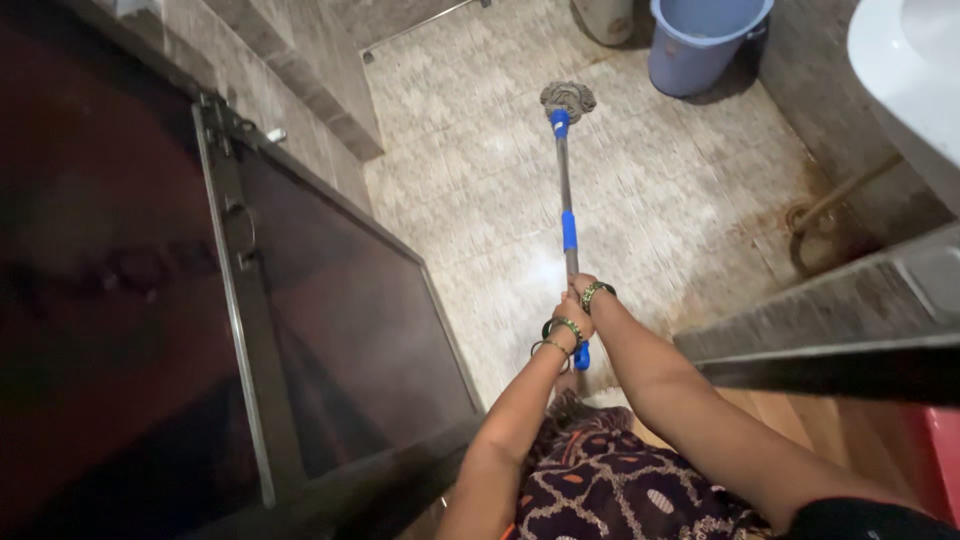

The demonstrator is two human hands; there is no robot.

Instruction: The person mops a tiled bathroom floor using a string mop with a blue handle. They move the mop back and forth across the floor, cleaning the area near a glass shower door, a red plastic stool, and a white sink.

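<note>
Hands are both closing around 1 mop (567,205), near the upper end of its long thin handle; the left hand (572,322) is gripping the lower part, close to the blue plastic end cap, and the right hand (581,289) is gripping just above it, so the 2 hands are touching each other. Thin metal bangles are sitting on the left wrist, and a darker beaded band is circling the right wrist. The handle is looking like smooth grey metal with 2 blue plastic sleeves, 1 in the middle and 1 at the bottom; it is reaching away from the person and is leaning toward the floor. The mop head (567,98) is a round bundle of grey, stringy cloth, and it is resting on the tiled floor (480,180), well apart from the hands. The floor is showing small pale tiles with a rough, mottled pattern; it is shining wet in a patch near the hands and is turning brown and stained at the right side. A round blue plastic bucket (700,40) is standing at the far edge, near the mop head but not touching it. A dark glossy door (330,330) with a thin metal frame is standing open at the left. A curved white basin (905,70) is showing at the upper right corner; a patterned dark garment (610,490) is covering the person below.
</note>
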